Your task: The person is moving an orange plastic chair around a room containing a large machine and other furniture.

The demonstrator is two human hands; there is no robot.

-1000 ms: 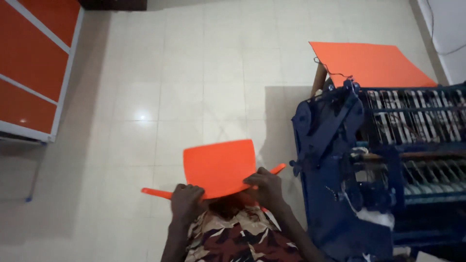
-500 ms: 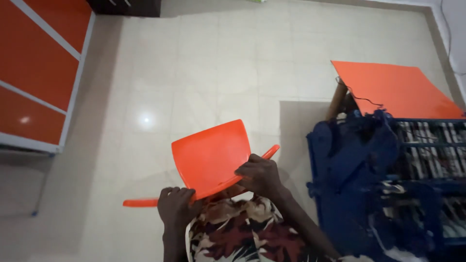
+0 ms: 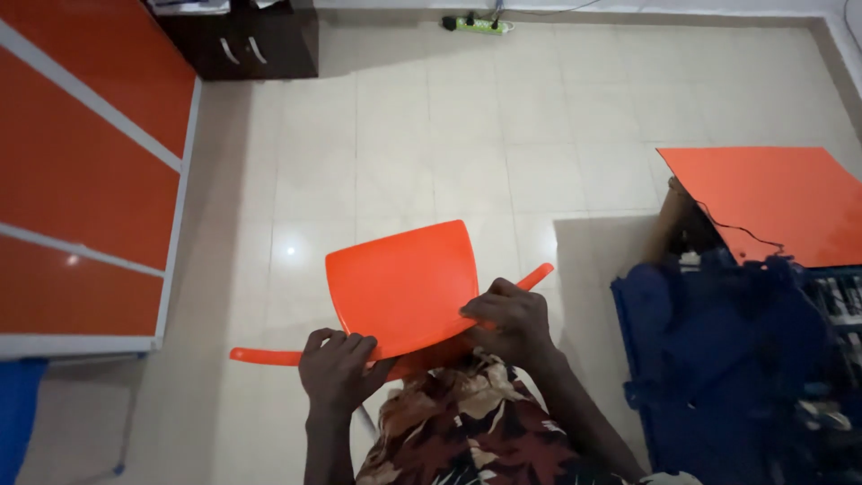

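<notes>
Since the earlier frame the orange plastic chair (image 3: 404, 287) is sitting a little higher in view; the left hand (image 3: 337, 366) and right hand (image 3: 512, 319) are both gripping its backrest edge, close to the body; it is apparently being carried, not yet put down on the tiled floor (image 3: 431, 135).

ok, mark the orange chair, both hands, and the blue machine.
orange chair (image 3: 400, 286), head view, middle of the flat panel.
left hand (image 3: 337, 366), head view, back of hand.
right hand (image 3: 510, 317), head view, knuckles.
blue machine (image 3: 718, 359), head view, dark blue side.
</notes>
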